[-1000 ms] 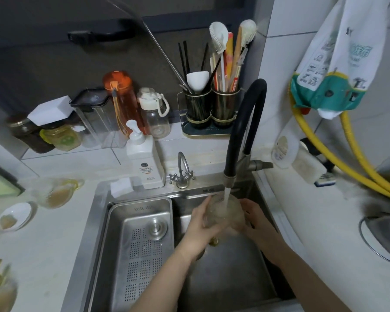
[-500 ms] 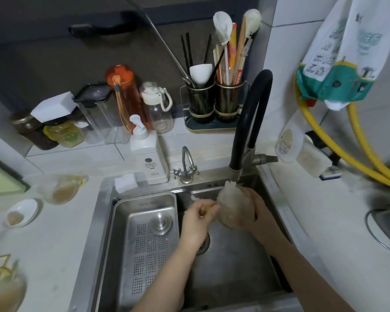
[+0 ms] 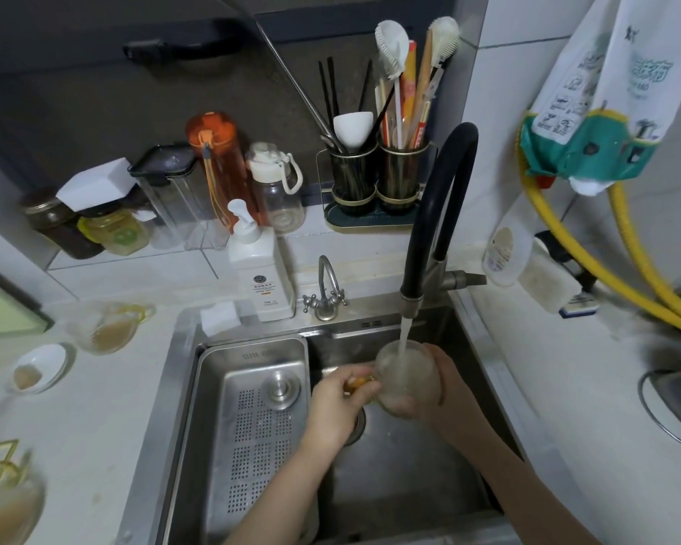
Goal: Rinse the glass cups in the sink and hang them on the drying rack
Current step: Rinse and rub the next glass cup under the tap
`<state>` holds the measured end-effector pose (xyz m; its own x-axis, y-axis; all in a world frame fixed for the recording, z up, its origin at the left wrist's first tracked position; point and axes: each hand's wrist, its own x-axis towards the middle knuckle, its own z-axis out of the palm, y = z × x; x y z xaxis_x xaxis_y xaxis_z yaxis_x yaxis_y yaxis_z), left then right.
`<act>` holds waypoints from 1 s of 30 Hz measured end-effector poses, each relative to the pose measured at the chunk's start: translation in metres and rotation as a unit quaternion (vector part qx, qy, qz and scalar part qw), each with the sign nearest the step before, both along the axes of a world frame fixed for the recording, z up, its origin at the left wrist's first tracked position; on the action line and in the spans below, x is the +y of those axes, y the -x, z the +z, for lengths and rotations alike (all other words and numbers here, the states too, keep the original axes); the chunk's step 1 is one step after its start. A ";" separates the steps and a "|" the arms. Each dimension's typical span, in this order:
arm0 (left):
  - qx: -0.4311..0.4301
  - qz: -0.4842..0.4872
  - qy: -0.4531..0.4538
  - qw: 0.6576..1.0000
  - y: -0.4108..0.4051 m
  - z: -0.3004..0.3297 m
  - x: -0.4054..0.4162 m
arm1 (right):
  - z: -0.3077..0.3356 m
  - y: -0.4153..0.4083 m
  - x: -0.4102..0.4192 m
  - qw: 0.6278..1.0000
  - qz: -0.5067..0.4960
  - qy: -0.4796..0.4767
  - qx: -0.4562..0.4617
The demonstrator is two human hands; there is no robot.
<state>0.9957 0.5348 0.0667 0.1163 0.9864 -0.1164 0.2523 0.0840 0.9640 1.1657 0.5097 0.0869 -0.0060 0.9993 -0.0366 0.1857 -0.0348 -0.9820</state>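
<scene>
Looking down, we saw the big metal sink (image 3: 441, 477) set into the white tabletop (image 3: 75, 434). Water ran from the black tap (image 3: 441, 214) into the glass cup (image 3: 403, 377) over the sink. Our right hand (image 3: 445, 387) wrapped its fingers around the cup. Our left hand (image 3: 337, 403) pinched the cup's yellow handle (image 3: 356, 383). Another glass cup (image 3: 107, 328) sat on the tabletop.

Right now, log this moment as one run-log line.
phase: rinsing | glass cup under faucet stream | left hand pinches handle | right hand holds body | over sink
</scene>
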 end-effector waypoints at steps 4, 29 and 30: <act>0.000 0.032 0.015 0.999 -0.001 0.003 0.005 | -0.004 -0.005 0.007 1.000 0.023 -0.019 0.006; 0.076 0.001 -0.030 0.997 -0.009 0.002 0.020 | -0.022 -0.001 0.029 0.969 -0.063 0.233 -0.054; 0.091 -0.024 -0.047 0.994 -0.008 0.005 0.018 | -0.019 -0.003 0.030 0.965 -0.059 0.251 -0.052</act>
<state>1.0036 0.5532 0.0712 0.1495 0.9876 -0.0485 0.4257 -0.0200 0.9046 1.1683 0.5397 0.0676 0.1374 0.8486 -0.5109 0.2483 -0.5289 -0.8116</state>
